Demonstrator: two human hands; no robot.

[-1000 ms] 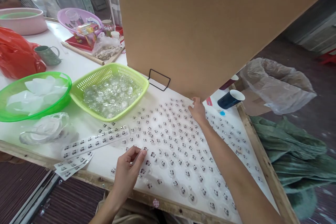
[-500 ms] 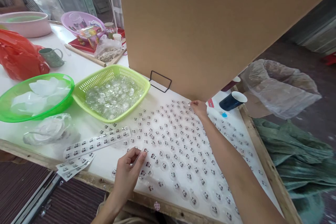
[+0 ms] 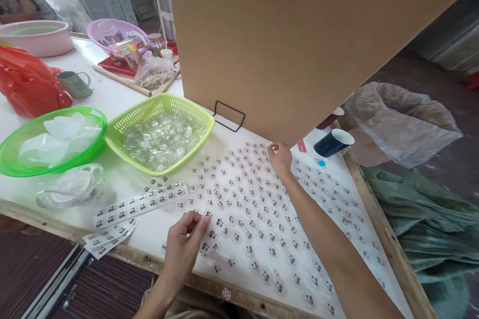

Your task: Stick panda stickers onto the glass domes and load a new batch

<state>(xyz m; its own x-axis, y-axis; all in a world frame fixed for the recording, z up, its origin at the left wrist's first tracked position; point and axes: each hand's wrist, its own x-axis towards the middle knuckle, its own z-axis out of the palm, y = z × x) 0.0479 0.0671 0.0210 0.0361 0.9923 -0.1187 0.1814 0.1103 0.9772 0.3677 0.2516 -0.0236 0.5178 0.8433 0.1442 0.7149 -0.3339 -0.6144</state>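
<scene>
Rows of small clear round pieces printed with black-and-white pandas cover the white tabletop. My left hand hovers over their near left part, thumb and forefinger pinched; a panda print shows right at the fingertips, but whether it is held I cannot tell. My right hand reaches to the far rows beside the cardboard, its fingers curled and bent together near the surface. What they hold, if anything, is too small to make out. To the left lies a panda sticker strip, with shorter strips overhanging the table edge.
A tall cardboard sheet blocks the back. A yellow-green basket holds clear pieces, beside a green bowl and a plastic bag. A dark blue mug lies tipped at right. A person sits far left.
My right hand has drawn back slightly to the left and toward me, its fingers more bent. My left hand stays almost where it was. The view has shifted slightly.
</scene>
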